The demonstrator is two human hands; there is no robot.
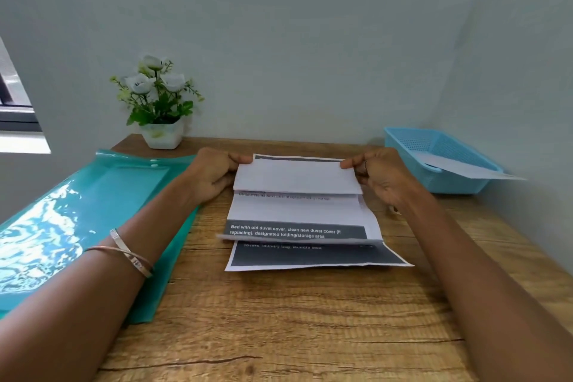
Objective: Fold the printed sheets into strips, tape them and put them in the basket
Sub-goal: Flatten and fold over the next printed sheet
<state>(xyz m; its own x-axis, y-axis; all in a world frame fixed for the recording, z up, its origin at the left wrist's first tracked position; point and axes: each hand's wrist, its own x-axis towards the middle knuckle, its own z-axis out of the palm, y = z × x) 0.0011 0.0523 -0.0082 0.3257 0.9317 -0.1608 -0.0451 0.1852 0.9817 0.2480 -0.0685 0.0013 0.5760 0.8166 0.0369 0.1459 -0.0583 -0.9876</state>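
**Squaring the far fold before creasing**

At the table's [279,319] left edge lies a teal folder [77,211], with a potted plant [161,102] at the far-left corner — neither is in the way. The left hand [214,174] pinches the far-left corner of the printed sheet [297,211], which lies in the middle of the table toward the back; a flap is already turned over at its far end. The right hand [378,174] pinches the matching far-right corner. To do this fold well, I judge both corners should come down level, side edges lined up, then a firm press along the crease — a skewed strip will tape badly. At the far-right corner the blue basket [440,161] holds one paper piece.
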